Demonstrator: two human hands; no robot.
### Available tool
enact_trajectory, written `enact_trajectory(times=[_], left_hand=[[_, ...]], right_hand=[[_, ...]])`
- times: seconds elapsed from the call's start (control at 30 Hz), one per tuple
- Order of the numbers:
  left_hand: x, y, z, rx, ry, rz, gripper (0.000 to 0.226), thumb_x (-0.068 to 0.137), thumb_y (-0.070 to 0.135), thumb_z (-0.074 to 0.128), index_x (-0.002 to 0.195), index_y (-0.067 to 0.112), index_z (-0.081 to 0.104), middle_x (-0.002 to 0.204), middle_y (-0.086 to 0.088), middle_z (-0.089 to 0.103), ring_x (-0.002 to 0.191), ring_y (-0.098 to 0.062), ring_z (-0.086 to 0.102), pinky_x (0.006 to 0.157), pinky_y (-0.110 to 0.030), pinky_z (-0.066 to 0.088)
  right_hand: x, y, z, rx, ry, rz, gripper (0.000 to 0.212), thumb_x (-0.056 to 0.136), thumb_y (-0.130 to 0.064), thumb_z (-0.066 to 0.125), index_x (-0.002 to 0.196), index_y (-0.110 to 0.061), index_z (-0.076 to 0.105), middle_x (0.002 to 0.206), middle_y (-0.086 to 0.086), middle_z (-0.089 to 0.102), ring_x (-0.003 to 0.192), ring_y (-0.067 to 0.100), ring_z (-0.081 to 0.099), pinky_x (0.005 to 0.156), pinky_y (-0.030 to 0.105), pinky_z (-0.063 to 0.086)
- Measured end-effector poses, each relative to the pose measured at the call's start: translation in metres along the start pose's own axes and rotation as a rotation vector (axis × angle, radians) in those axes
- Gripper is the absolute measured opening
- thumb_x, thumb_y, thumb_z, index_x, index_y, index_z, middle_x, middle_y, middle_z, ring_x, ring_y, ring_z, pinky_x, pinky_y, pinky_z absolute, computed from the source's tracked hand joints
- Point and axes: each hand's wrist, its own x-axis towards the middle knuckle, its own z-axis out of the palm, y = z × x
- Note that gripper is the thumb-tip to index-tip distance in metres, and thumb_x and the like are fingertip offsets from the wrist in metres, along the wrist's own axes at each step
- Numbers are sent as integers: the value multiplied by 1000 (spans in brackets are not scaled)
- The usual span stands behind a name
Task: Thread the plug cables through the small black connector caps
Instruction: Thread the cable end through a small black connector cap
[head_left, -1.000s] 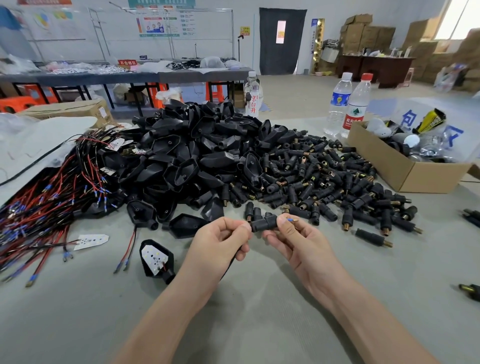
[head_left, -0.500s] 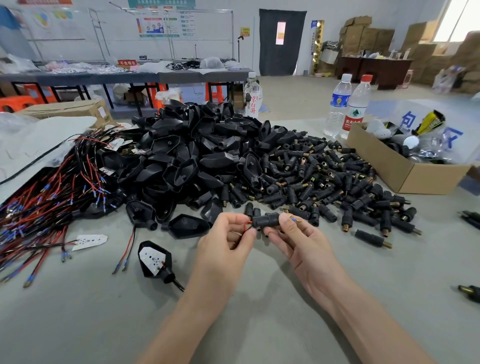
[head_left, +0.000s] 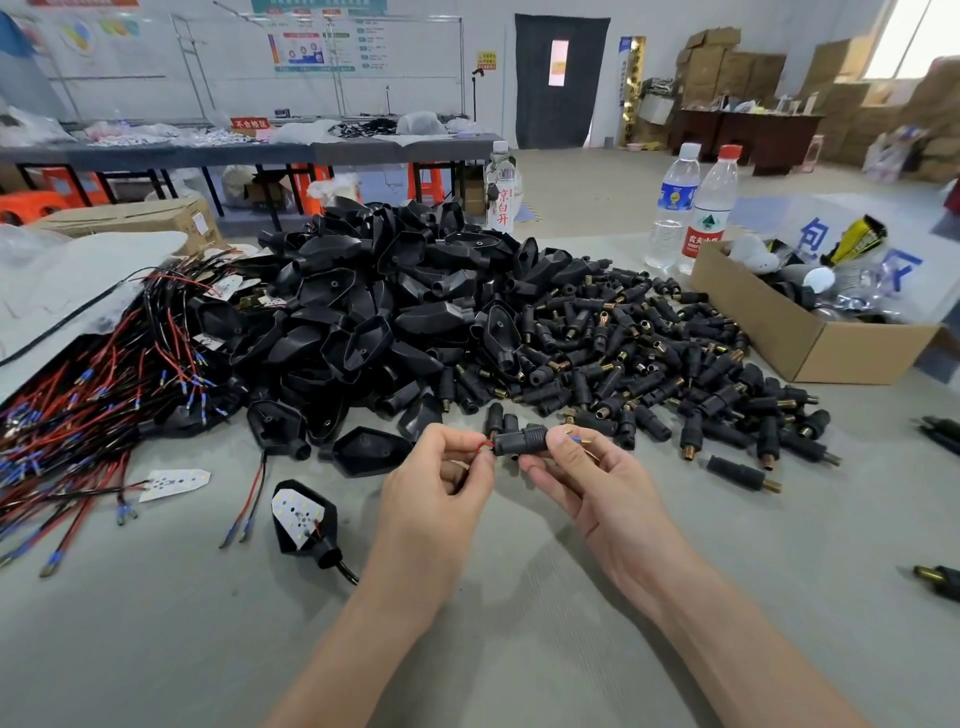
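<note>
Black cap, cable held; cap heap behind, box right.

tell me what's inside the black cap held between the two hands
A red wire enters the cap beside the left hand, and a blue-sleeved tip pokes out by the right hand. The stretch inside is covered by the cap's black wall.

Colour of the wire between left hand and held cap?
Red wire entering the cap; head view.
</note>
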Motion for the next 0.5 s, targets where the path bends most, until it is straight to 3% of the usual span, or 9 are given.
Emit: enact_trajectory(times=[0.07, 0.23, 0.33, 0.5], left_hand=[[2, -1, -1, 11, -39, -36, 25, 93, 22, 67, 89, 46, 59, 65, 16, 59, 55, -3, 47, 54, -20, 43], [1, 1, -3, 28, -186, -34, 33, 89, 27, 62, 106, 54, 55, 94, 15, 67, 57, -11, 49, 59, -25, 43], [-2, 5, 0, 2, -249, -20, 29, 86, 35, 63, 110, 50, 58, 99, 14, 70, 71, -22, 60, 67, -34, 52], [-3, 5, 2, 18, -215, 1, 22, 96, 24, 65, 105, 44, 64, 100, 20, 71, 81, -2, 63, 77, -27, 53]], right_hand=[[-1, -1, 0, -35, -8, -4, 37, 83, -22, 69, 110, 2, 62, 106, 22, 74, 89, 21, 75, 74, 20, 58], [-2, -3, -1, -78, -14, -2, 30, 87, -22, 66, 108, -1, 62, 107, 23, 73, 91, 23, 74, 77, 22, 59], [-4, -4, 0, -82, -21, 12, 27, 89, -19, 65, 108, -1, 61, 107, 23, 73, 92, 25, 73, 79, 25, 59], [-6, -8, 0, -10, -73, 85, 17, 94, -13, 63, 108, -3, 63, 110, 22, 72, 95, 26, 72, 78, 24, 59]])
